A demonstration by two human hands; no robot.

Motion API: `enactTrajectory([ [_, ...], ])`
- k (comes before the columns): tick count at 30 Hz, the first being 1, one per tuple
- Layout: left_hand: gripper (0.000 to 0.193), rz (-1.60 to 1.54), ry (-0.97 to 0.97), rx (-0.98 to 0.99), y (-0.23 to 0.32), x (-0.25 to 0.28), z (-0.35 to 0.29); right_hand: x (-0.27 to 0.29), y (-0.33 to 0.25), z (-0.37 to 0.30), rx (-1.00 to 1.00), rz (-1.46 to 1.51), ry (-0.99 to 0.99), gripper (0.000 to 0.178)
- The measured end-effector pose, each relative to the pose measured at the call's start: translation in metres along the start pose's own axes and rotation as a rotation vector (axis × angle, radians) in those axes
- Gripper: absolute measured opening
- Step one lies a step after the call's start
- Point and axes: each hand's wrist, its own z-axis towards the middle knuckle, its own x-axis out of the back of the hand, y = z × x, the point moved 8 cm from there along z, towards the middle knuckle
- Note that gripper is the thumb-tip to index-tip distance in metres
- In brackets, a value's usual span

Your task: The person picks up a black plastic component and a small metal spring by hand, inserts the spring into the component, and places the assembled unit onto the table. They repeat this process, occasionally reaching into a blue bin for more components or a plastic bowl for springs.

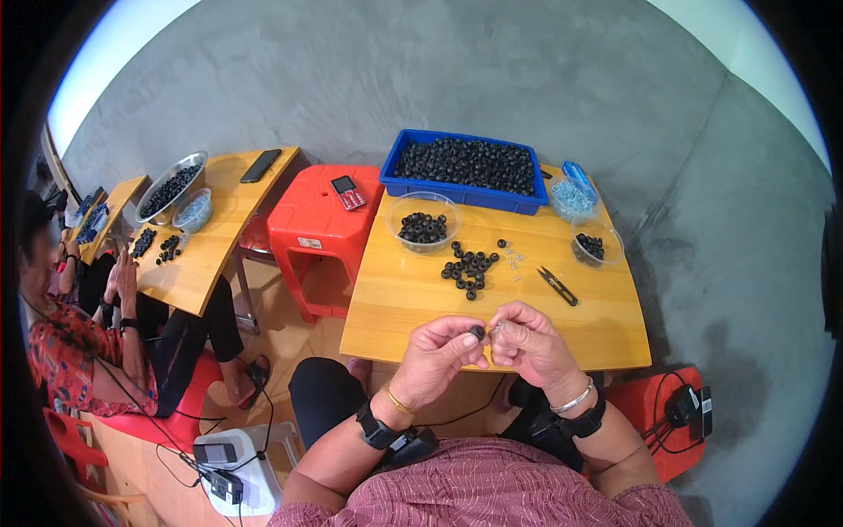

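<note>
Above the near edge of the wooden table (pixel 395 325), my left hand (pixel 432 358) pinches a small black ring-shaped piece (pixel 477 332) between thumb and finger. Close beside it, the fingers of my right hand (pixel 537 348) are pressed together on a tiny clear piece (pixel 499 326), whose exact kind I cannot make out. A loose pile of black ring-shaped pieces (pixel 468 270) lies in the middle of the table. Just right of the pile are several tiny clear pieces (pixel 515 258). Black thread snips (pixel 558 287) rest farther right.
A blue tray (pixel 465 198) heaped with black pieces stands at the back. Clear bowls hold black pieces at left (pixel 406 241) and right (pixel 613 258), light-blue bits (pixel 572 198) at back right. A phone (pixel 348 192) sits on a red stool (pixel 307 211). Another person (pixel 97 360) works at left.
</note>
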Motion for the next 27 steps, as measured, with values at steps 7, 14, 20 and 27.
enactTrajectory([
  [7, 0.019, -0.1, 0.005, -0.007, -0.006, -0.001, -0.003, -0.002, 0.001, -0.001, 0.084, 0.0, 0.051, 0.01],
  [14, 0.02, -0.104, 0.078, 0.0, -0.008, 0.002, -0.004, 0.002, 0.004, 0.001, 0.13, -0.072, 0.098, 0.009],
  [20, 0.018, -0.084, 0.112, -0.033, -0.01, 0.011, -0.004, 0.002, 0.01, 0.006, 0.181, -0.094, 0.092, 0.011],
  [27, 0.017, -0.119, 0.153, 0.013, -0.011, 0.013, -0.004, 0.012, 0.023, 0.006, 0.174, -0.181, 0.196, 0.011],
])
